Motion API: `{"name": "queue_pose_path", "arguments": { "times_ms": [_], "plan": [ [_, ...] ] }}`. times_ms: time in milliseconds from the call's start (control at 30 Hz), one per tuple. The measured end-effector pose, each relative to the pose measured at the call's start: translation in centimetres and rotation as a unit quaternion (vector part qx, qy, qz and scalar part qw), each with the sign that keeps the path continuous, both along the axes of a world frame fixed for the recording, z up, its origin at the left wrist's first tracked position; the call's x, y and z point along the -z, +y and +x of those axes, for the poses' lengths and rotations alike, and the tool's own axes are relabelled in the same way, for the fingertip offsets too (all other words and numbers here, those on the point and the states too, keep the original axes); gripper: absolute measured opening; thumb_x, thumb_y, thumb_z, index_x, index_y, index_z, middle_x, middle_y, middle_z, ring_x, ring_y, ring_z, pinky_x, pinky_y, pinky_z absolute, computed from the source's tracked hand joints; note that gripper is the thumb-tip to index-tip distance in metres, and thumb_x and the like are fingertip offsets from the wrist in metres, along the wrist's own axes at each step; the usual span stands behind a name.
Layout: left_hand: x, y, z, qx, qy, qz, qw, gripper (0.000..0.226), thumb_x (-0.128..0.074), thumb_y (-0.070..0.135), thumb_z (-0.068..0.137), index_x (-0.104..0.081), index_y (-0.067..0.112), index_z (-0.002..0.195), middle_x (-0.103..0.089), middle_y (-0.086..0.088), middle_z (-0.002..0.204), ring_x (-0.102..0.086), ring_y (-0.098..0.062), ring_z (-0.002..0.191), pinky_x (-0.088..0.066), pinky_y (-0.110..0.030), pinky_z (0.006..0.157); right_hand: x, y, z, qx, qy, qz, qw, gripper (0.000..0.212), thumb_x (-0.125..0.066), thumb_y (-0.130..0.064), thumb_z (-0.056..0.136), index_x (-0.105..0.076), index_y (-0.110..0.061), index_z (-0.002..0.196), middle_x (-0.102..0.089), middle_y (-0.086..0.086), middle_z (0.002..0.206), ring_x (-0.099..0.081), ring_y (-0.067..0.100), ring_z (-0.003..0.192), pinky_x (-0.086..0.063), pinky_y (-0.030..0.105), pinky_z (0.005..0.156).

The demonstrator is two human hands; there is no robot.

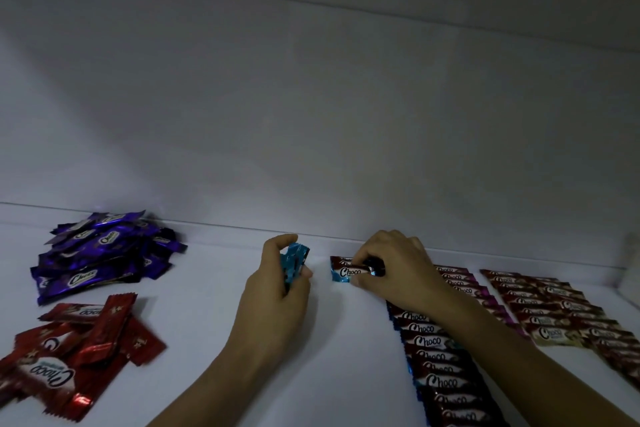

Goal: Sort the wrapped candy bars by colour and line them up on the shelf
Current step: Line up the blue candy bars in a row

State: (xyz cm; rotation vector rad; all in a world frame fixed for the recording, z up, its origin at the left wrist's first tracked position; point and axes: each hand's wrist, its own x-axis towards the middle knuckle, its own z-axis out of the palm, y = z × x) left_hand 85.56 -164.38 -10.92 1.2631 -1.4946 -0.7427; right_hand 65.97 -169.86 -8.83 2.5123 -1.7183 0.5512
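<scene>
1. Laid out: three rows lie flat on the right part of the white shelf [346,340].
   - The blue-edged row [436,381] runs from the near edge toward the back wall.
   - Just right of it is the pink-edged row [464,282], partly hidden by the right forearm.
   - Further right is the beige-edged row [550,333].
   - Bars in each row overlap like tiles, labels up.
   - More wrappers show at the far right margin; their colour cannot be told.
2. In hand: the right hand [398,270] sits at the far end of the blue-edged row. Its thumb and fingertips are clamped on a single blue bar [349,271], which touches the shelf close to the back wall (judged to be the row's next member being set down).
3. In reserve: the left hand [273,298] is just left of that spot. Its fingers are curled around a small blue stack [294,262], held on edge above the shelf. The count cannot be read.
4. Outstanding: the purple pile [100,253] at back left and the red pile [69,357] at near left are both loose heaps. Each is grouped by colour, but neither is lined up.
5. Assessment: colour sorting appears complete, and lining up is judged somewhat past halfway. What remains is the rest of the blue bars, then a purple row and a red row. The bare shelf between the hands and the heaps looks sufficient for both.
</scene>
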Motion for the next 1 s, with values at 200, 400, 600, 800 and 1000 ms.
{"name": "queue_pose_path", "arguments": {
  "times_ms": [200,400,600,800,1000],
  "plan": [
    [-0.4,0.4,-0.2,0.07,0.076,0.001,0.995,0.061,-0.048,0.008,0.097,-0.019,0.045,0.137,-0.063,0.023,0.102,-0.068,0.001,0.081,-0.049,-0.009,0.062,-2.4,1.1,2.1,-0.057,-0.372,0.21,0.902,0.026,-0.063,-0.047,0.081,-0.072,-0.029,0.097,-0.072,-0.014,0.093,-0.067,0.003,0.089,-0.051,0.014,0.074],
    [-0.7,0.6,-0.2,0.104,0.107,0.016,0.989,0.051,-0.048,0.013,0.098,-0.028,0.045,0.132,-0.067,0.012,0.102,-0.071,-0.01,0.081,-0.052,-0.016,0.063,-3.3,1.9,3.3,-0.081,-0.424,0.222,0.874,0.007,-0.066,-0.02,0.086,-0.074,-0.021,0.087,-0.073,-0.007,0.084,-0.068,0.004,0.081,-0.051,0.016,0.072],
    [-1.3,0.4,-0.2,0.071,0.182,0.06,0.979,0.024,-0.047,0.008,0.098,-0.052,0.026,0.113,-0.071,0.0,0.095,-0.07,-0.017,0.063,-0.056,-0.024,0.053,-4.0,1.6,2.6,-0.053,-0.527,0.238,0.814,0.012,-0.057,-0.015,0.092,-0.069,-0.013,0.09,-0.066,-0.002,0.063,-0.059,0.008,0.059,-0.048,0.023,0.062],
    [-1.7,0.0,0.3,0.035,0.262,0.098,0.96,0.012,-0.056,0.016,0.093,-0.057,0.009,0.102,-0.073,0.006,0.073,-0.056,-0.014,0.043,-0.043,-0.026,0.049,-4.8,2.0,2.6,-0.093,-0.56,0.272,0.777,0.021,-0.064,-0.032,0.082,-0.063,-0.011,0.085,-0.07,0.008,0.073,-0.064,0.016,0.063,-0.047,0.025,0.061],
    [-1.3,0.0,0.3,0.02,0.193,0.041,0.98,0.021,-0.073,0.022,0.081,-0.061,0.009,0.092,-0.063,0.007,0.056,-0.046,-0.009,0.04,-0.038,-0.016,0.04,-4.2,2.1,2.7,-0.098,-0.457,0.272,0.841,0.018,-0.072,-0.006,0.08,-0.06,-0.01,0.092,-0.074,0.008,0.079,-0.067,0.014,0.067,-0.053,0.021,0.061]
  ]
}}
